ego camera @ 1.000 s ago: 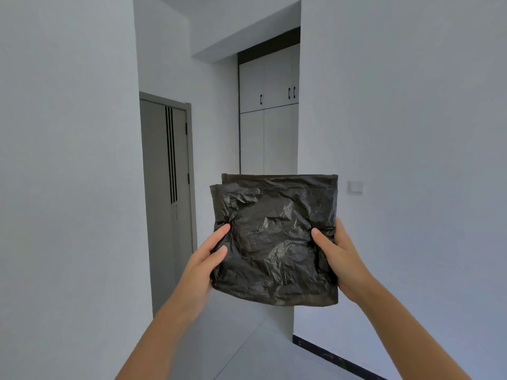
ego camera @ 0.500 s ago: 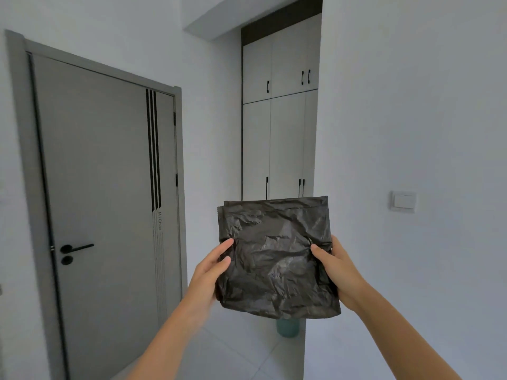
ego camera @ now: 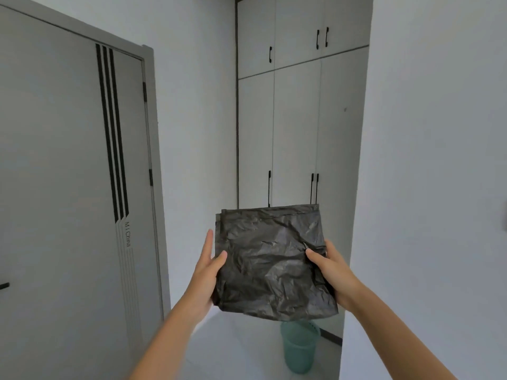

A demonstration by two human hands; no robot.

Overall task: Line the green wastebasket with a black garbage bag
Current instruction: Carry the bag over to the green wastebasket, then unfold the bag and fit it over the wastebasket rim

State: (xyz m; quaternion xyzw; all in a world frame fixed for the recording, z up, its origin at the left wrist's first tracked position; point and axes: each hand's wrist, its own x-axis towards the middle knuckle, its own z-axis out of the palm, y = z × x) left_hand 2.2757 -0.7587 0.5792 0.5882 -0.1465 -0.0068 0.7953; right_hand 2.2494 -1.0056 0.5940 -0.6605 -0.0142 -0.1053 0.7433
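both hands pinch the folded bag by its sides, well short of the bin; clinging film may resist opening.

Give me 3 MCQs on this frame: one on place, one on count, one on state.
1. Where is the wastebasket?
A. On the floor, below the bag
B. Hung on the door
C. Inside the cabinet

2. How many black stripes run down the door?
A. One
B. Three
C. Six

3. What state is the bag in?
A. Spread over the wastebasket rim
B. Folded flat, held by both hands
C. Knotted shut on the floor

Answers:
1 A, the green wastebasket stands on the floor by the cabinet, partly hidden under the bag's lower edge.
2 B, three parallel black stripes show on the grey door.
3 B, the left hand and right hand grip its two sides, and it is a flat folded square in the air.
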